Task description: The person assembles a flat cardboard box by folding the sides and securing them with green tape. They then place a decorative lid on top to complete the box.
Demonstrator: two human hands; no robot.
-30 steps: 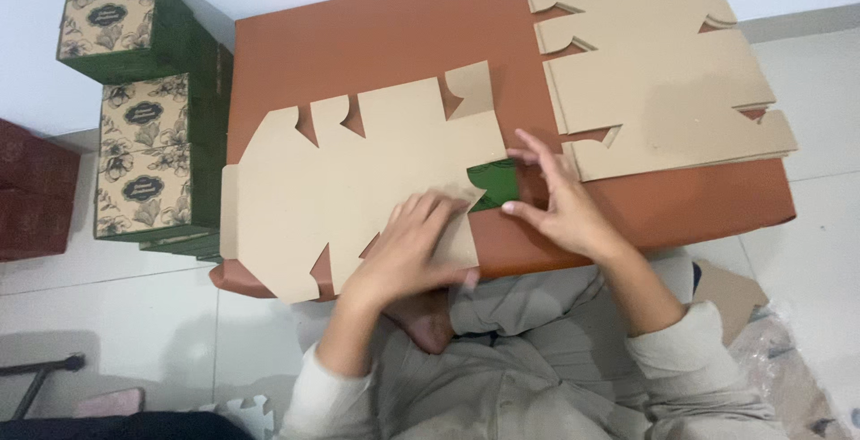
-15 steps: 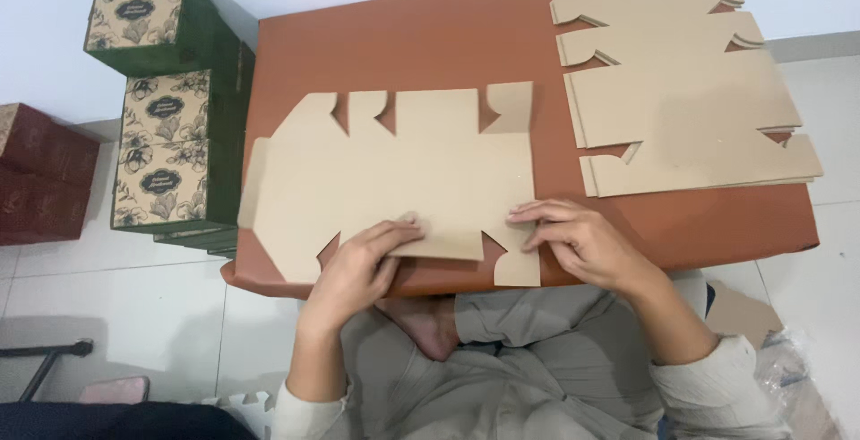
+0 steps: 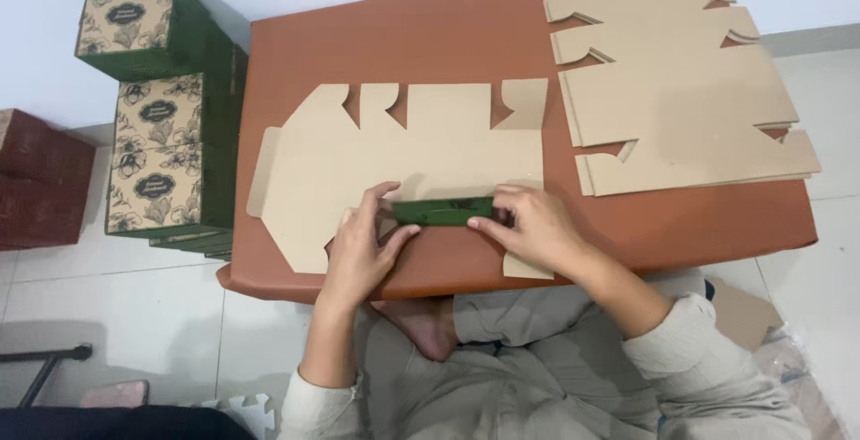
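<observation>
A flat die-cut cardboard box blank [image 3: 421,140] lies brown side up on the reddish-brown low table [image 3: 448,37]. Its near edge is folded up into a narrow flap [image 3: 445,211] that shows a green printed face. My left hand [image 3: 363,252] pinches the left end of that flap. My right hand [image 3: 528,229] pinches its right end. Both hands sit at the table's near edge, above my folded legs.
A stack of more flat cardboard blanks [image 3: 672,90] covers the table's right part. Assembled green boxes with floral beige tops [image 3: 166,135] are stacked on the floor to the left, beside dark red boxes [image 3: 40,180]. A black metal leg [image 3: 45,364] is at lower left.
The blank was turned and laid flat half a second ago. Since then both hands have folded its near edge upward, so the green side shows as a strip between them.
</observation>
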